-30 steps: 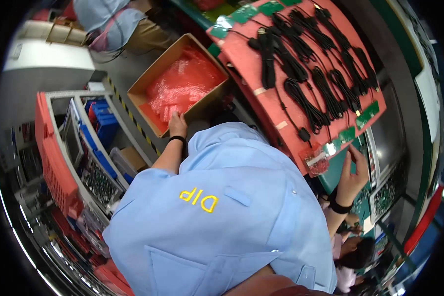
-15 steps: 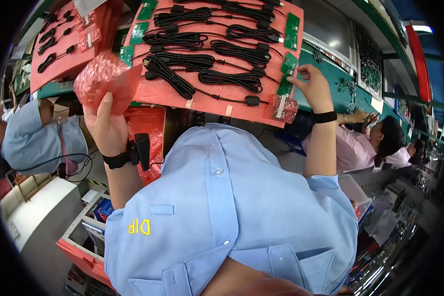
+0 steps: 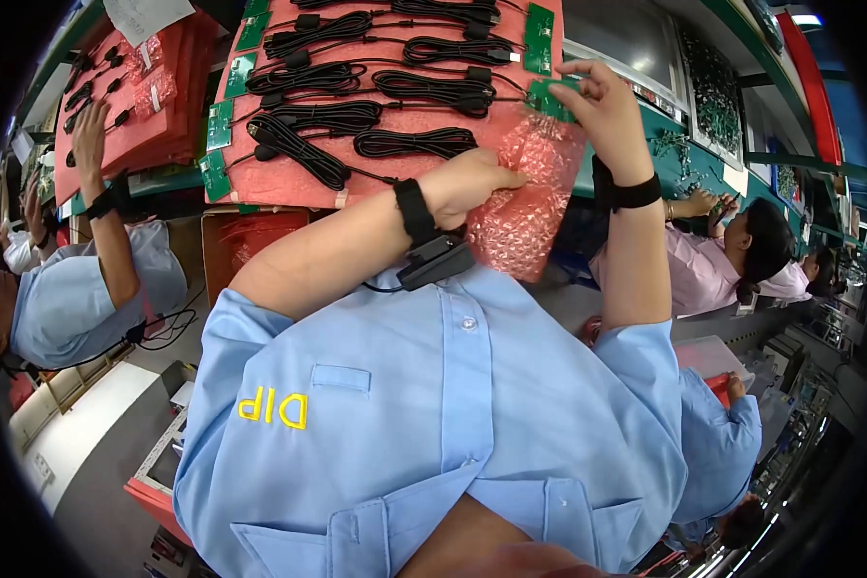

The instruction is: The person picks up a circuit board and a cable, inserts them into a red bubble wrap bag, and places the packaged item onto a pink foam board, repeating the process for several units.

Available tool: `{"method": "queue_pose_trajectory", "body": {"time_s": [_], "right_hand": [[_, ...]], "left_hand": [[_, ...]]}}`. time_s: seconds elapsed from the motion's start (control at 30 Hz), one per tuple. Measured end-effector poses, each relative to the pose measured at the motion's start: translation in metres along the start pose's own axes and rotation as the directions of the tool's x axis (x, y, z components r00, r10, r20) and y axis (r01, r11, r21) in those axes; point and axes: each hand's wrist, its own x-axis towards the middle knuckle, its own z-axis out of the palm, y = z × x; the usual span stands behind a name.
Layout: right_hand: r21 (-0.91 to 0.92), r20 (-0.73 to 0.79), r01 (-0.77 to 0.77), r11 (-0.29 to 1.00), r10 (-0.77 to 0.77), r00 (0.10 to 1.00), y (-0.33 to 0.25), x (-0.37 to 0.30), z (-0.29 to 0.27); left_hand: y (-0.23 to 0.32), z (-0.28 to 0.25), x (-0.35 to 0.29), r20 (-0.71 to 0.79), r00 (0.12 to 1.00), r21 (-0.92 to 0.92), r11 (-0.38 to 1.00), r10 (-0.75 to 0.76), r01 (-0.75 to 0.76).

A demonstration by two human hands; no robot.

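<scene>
My left hand [image 3: 474, 185] reaches across my chest and grips a pink bubble-wrap bag [image 3: 530, 217] at its left side. The bag hangs over the front right of the pink foam sheet [image 3: 294, 181]. At the bag's top edge, my right hand [image 3: 609, 108] pinches a green circuit board [image 3: 552, 98]. The board's lower part is covered by the bag; I cannot tell how far inside it sits. Bundled black cables [image 3: 414, 143] lie in rows on the foam, joined to green boards [image 3: 214, 175] along its left edge. Another green board [image 3: 538, 37] lies at the far right edge.
Another stack of pink foam sheets [image 3: 169, 106] with cables and bubble wrap stands at left, with a co-worker's raised hand [image 3: 90, 144] beside it. At right, a person in pink [image 3: 679, 279] works at the green bench [image 3: 602, 144]. A cardboard box [image 3: 223, 252] sits below the foam.
My left hand has swung right, bringing the bubble-wrap bag from the left side to the board at right. My right hand has moved slightly up and left, closing on the board.
</scene>
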Motion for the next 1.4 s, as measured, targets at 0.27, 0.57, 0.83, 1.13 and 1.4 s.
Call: {"method": "queue_pose_trajectory", "body": {"time_s": [0.27,0.57,0.83,1.13,1.4], "right_hand": [[0.508,0.225,-0.073,0.858,-0.050,0.973,-0.015,-0.016,-0.025],[0.484,0.293,-0.199,0.852,0.057,0.954,0.000,-0.037,-0.032],[0.519,0.306,-0.262,0.814,0.110,0.946,0.013,-0.029,-0.016],[0.296,0.261,-0.132,0.946,0.053,0.964,0.029,-0.031,-0.014],[-0.403,-0.100,0.385,0.830,-0.458,0.883,0.026,-0.052,-0.030]], "left_hand": [[-0.012,0.010,0.024,-0.168,0.974,-0.386,0.919,-0.152,0.077],[-0.009,0.020,0.029,-0.059,0.987,-0.534,0.831,0.146,-0.155],[-0.017,0.020,0.026,-0.125,0.958,-0.331,0.900,0.256,-0.284],[-0.006,0.010,0.036,0.071,0.979,-0.598,0.793,0.193,-0.113],[0.005,0.003,0.047,0.048,0.999,-0.547,0.837,-0.010,0.035]]}}
